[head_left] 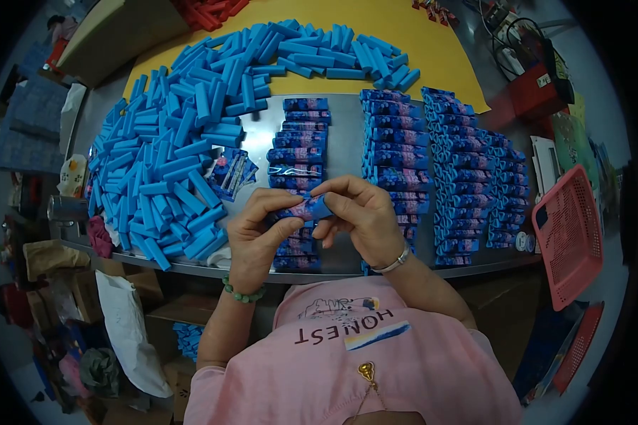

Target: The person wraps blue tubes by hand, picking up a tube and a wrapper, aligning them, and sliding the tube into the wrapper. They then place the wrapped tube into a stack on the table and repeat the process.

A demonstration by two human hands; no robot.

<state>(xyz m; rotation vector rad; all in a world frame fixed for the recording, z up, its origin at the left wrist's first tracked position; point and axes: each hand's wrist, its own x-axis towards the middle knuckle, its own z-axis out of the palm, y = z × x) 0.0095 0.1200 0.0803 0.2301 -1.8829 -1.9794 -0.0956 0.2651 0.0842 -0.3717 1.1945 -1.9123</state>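
Note:
My left hand (255,228), with a green bead bracelet on its wrist, and my right hand (365,216) pinch a small blue piece with a pink-and-purple printed wrapper (306,208) between thumbs and fingers. It lies sideways just above the steel table (340,156). Beneath and beyond my hands runs a column of wrapped pieces (295,154). To the right stand more stacked columns of wrapped pieces (464,180). Left of my left hand, printed wrappers (232,173) lie beside a large heap of plain blue blocks (170,156).
A yellow sheet (446,53) covers the table's far part. A pink basket (567,234) hangs at the right edge, near a red device (539,95) with cables. A cardboard box (131,32) stands at the far left, and a metal cup (67,208) at the left edge.

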